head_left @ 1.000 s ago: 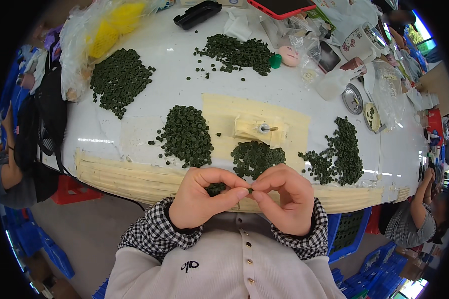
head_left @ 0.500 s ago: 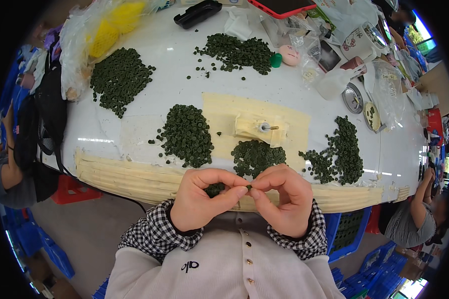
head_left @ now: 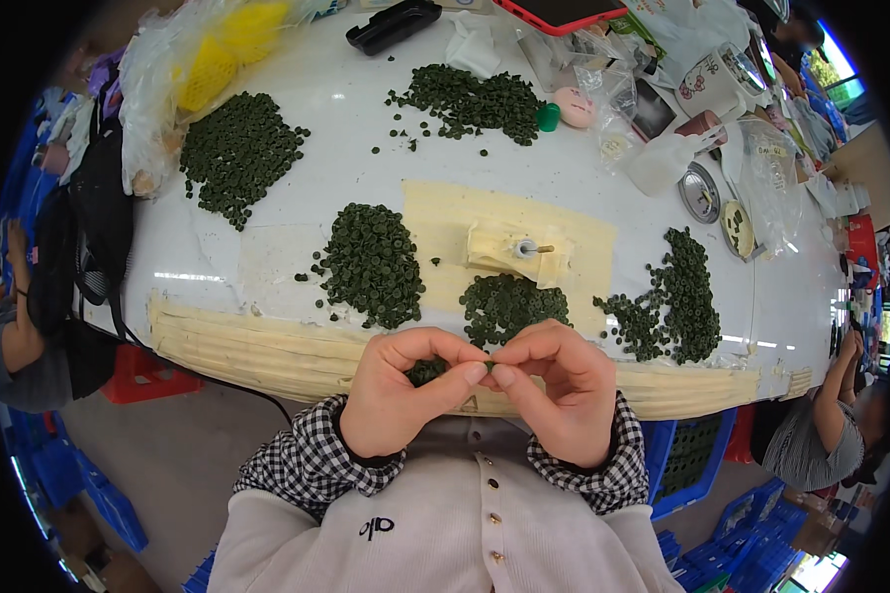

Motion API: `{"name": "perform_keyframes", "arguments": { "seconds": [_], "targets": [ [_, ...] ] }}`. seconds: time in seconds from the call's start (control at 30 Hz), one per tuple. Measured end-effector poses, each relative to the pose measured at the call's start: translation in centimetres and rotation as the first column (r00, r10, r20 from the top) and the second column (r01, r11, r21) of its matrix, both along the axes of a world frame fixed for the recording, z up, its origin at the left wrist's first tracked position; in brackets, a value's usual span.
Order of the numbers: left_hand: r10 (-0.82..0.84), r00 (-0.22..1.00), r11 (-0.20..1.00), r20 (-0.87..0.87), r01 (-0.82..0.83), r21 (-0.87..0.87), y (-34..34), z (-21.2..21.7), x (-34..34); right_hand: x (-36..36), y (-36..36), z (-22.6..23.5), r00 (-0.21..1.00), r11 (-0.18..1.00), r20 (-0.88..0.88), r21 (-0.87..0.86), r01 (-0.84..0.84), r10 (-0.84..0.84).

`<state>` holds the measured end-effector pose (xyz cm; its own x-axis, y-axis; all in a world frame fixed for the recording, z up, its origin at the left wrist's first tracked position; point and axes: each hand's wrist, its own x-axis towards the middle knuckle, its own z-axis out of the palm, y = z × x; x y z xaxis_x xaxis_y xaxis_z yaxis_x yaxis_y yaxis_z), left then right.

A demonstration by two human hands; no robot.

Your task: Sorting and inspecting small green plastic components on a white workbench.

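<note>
My left hand (head_left: 398, 387) and my right hand (head_left: 566, 391) meet at the table's near edge. A small dark green round piece (head_left: 489, 366) is pinched between both thumbs and forefingers, mostly covered by the fingertips. Several similar green pieces (head_left: 426, 372) show inside the curl of my left hand; whether they rest in the palm is hard to tell. Just beyond my hands lies a heap of flat green pieces (head_left: 512, 306). Behind that heap, a small fixture with a metal pin (head_left: 536, 249) is taped to the table.
Green pieces form more heaps at the left centre (head_left: 371, 267), far left (head_left: 239, 158), back (head_left: 475, 104) and right (head_left: 687, 296). A mug (head_left: 712, 87), clear bags and a round tin (head_left: 700, 193) crowd the back right. A blue crate (head_left: 690, 465) stands below the table edge.
My fingertips have drawn slightly closer together around the small green piece, and it shows less between them. The heaps and fixture have not moved.
</note>
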<state>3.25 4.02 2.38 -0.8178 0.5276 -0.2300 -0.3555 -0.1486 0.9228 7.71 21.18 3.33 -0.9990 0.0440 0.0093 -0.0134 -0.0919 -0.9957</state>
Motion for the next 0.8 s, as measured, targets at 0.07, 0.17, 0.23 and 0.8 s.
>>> {"name": "perform_keyframes", "arguments": {
  "seconds": [0.07, 0.17, 0.23, 0.8],
  "targets": [
    [0.010, 0.950, 0.979, 0.312, -0.072, 0.188, -0.5, 0.1, -0.3, -0.1, 0.2, 0.3, 0.999, 0.991, -0.010, 0.129, 0.035, -0.034],
    [0.061, 0.853, 0.927, 0.518, -0.241, 0.287, -1.6, 0.2, -1.0, -0.6, 1.1, 0.9, 0.993, 0.892, -0.110, 0.442, 0.091, -0.047],
    [0.093, 0.838, 0.908, 0.538, -0.293, 0.299, -2.3, 0.4, -1.5, -0.6, 1.0, 1.0, 0.988, 0.826, -0.124, 0.545, 0.146, -0.093],
    [-0.045, 0.816, 0.868, 0.576, -0.253, 0.427, -2.5, 0.4, -1.5, -1.9, -0.3, -0.6, 0.962, 0.367, -0.239, 0.913, 0.176, 0.133]
  ]
}}
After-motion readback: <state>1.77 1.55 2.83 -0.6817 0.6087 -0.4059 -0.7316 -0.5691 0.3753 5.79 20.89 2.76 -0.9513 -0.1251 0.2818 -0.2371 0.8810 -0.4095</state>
